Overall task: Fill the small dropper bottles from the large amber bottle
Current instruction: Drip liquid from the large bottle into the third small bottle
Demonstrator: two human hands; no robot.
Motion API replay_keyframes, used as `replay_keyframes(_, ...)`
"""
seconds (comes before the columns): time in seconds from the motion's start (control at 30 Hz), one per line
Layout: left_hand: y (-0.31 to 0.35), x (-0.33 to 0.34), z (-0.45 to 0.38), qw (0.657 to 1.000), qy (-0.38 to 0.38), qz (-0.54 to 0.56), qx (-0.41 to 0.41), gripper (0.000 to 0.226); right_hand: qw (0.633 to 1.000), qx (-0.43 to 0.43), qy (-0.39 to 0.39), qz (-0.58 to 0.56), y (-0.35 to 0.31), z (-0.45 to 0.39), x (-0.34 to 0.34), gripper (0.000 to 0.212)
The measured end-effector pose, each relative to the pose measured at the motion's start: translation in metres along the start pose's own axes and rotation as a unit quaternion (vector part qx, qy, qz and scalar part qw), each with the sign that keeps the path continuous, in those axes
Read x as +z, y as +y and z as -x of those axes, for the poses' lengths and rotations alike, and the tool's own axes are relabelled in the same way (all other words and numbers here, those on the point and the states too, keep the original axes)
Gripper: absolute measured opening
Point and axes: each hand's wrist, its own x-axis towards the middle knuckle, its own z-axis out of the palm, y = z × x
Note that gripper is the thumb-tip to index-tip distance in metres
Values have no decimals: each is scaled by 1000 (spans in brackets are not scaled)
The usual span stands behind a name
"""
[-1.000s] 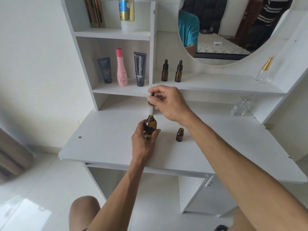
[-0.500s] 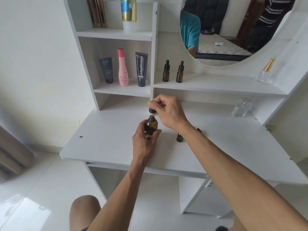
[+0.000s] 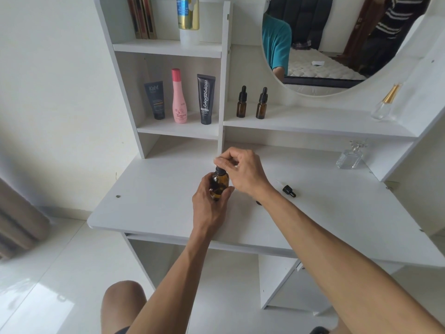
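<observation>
Your left hand (image 3: pixel 209 205) curls round the large amber bottle (image 3: pixel 219 183), upright above the desk (image 3: pixel 154 203), neck up. Your right hand (image 3: pixel 243 173) pinches its black dropper cap (image 3: pixel 219 169) at the mouth. A loose dropper (image 3: pixel 287 189) lies flat beside your wrist. Contents unclear.

One head-worn wide-angle view, looking forward and down.
It faces the white surface (image 3: pixel 156 203) and shelves (image 3: pixel 178 127) from close above, both forearms reaching in from the lower edge, a mirror (image 3: pixel 337 44) at upper right.
</observation>
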Motion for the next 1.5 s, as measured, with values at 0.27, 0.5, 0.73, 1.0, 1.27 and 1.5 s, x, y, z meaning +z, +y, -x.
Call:
replay_keyframes(0.27, -1, 0, 0, 1000, 0, -2, 1, 38, 1000, -10, 5, 11, -3, 2, 0, 18)
replay_keyframes(0.5, -1, 0, 1, 1000, 3, 5, 2, 36, 1000, -9, 5, 4, -5, 3, -1, 18)
replay_keyframes(0.73, -3, 0, 1, 1000, 9, 3, 2, 37, 994, -8, 27, -107, -24, -4, -14, 15)
replay_keyframes(1.0, 0, 0, 1, 1000, 8, -5, -3, 37, 979, 5, 70, -191, -52, -9, -44, 17)
replay_keyframes(1.27, 1, -2, 2, 1000, 2, -4, -9, 38, 966, 11, 111, -234, -55, -8, -74, 20)
replay_keyframes(1.5, 3, -2, 5, 1000, 2, -4, -13, 39, 957, 40, 156, -242, -27, 0, -105, 16)
